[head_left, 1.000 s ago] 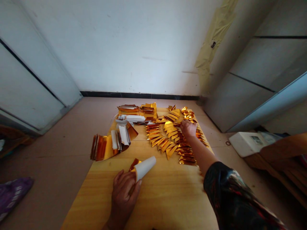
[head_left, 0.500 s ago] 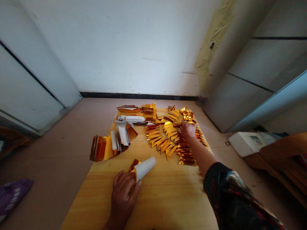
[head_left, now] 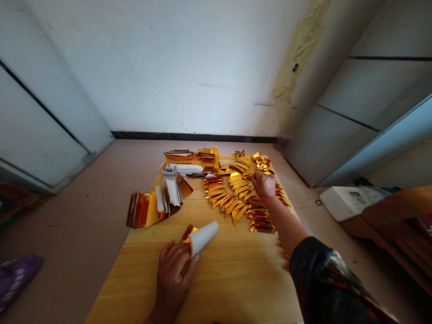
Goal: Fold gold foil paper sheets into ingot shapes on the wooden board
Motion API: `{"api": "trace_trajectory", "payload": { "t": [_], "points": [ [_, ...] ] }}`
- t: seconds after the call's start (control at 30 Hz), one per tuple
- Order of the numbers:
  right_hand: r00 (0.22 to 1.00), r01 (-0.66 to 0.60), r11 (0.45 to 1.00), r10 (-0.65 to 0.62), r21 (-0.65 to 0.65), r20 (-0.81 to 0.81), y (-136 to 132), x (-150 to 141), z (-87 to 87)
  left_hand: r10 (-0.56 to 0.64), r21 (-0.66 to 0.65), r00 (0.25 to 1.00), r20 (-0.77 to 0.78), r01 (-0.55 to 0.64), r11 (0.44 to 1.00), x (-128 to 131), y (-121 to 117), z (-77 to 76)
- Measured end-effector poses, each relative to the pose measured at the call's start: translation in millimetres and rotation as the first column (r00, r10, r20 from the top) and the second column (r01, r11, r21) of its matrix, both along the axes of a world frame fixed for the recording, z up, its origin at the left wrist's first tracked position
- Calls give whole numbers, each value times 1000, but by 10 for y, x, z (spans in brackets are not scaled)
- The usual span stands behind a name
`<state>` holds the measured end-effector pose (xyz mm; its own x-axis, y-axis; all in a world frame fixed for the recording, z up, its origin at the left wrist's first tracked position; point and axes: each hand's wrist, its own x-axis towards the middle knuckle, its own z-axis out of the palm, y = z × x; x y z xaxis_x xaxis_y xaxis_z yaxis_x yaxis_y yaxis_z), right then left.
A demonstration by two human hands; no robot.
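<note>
While the head view looks down, landmark: a yellow wooden table [head_left: 189, 288].
Left hand [head_left: 173, 274]: closed around a white paper cone [head_left: 202, 237] at the table's near end, gold foil showing at its tip, apparently held tilted so the roll stays tight.
Right hand [head_left: 263, 184]: fingers bunched on gold foil triangles [head_left: 229, 198] mid-table; any pinch is hidden.
Triangles: overlapping in fanned rows, seemingly so each stays separate and reachable.
Foil-and-paper bundles [head_left: 148, 209]: on the table's far left, apparently grouped apart from the triangles.
Beside the table: a white device [head_left: 340, 203] to the right, a purple cloth [head_left: 16, 279] to the left.
</note>
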<state>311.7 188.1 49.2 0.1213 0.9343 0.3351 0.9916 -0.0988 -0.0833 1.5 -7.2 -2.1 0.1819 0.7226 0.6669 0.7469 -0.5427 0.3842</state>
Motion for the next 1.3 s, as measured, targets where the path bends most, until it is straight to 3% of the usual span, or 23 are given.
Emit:
{"api": "trace_trajectory", "payload": {
  "t": [0.07,0.13,0.2,0.23,0.27,0.33,0.43,0.57,0.67,0.83,0.9,1.0,1.1,1.3],
  "points": [
    [991,-74,997,76,25,-114,-191,-128,125,-6,13,1000,0,6,1000,10,3,-5],
    [919,-284,959,278,21,-278,-497,-327,219,-9,24,1000,12,9,1000,30,5,-1],
    [737,-568,822,534,48,-415,-865,-565,261,-28,38,999,16,28,999,57,3,13],
    [624,-693,718,642,64,-445,-1045,-683,265,-47,45,999,12,47,998,70,1,23],
    [549,-762,643,703,76,-453,-1208,-790,260,-72,52,997,6,71,996,83,-3,36],
    [488,-830,558,747,26,-451,-1450,-955,243,-122,57,993,-5,122,991,100,-15,71],
    [480,-856,512,745,-64,-463,-1593,-1073,223,-178,41,984,-17,179,983,94,-33,143],
    [426,-886,459,746,-70,-512,-1603,-1105,181,-221,21,973,-67,222,975,13,-29,229],
    [423,-884,465,760,-40,-493,-1652,-1100,88,-204,15,973,-105,206,978,-79,7,241],
    [546,-798,601,753,46,-368,-1835,-1057,-58,-150,11,984,-93,152,988,-172,113,192],
    [570,-771,629,750,96,-336,-1912,-1058,-82,-145,26,984,-106,148,989,-175,165,166],
    [567,-773,618,775,145,-280,-1999,-1098,-138,-147,-13,966,-210,148,989,-170,232,121],
    [567,-790,602,789,115,-235,-2045,-1151,-252,-170,-106,932,-321,143,984,-181,255,68],
    [539,-815,578,784,44,-308,-2088,-1177,-441,-200,-256,911,-360,110,960,-259,150,27]
  ]
}}
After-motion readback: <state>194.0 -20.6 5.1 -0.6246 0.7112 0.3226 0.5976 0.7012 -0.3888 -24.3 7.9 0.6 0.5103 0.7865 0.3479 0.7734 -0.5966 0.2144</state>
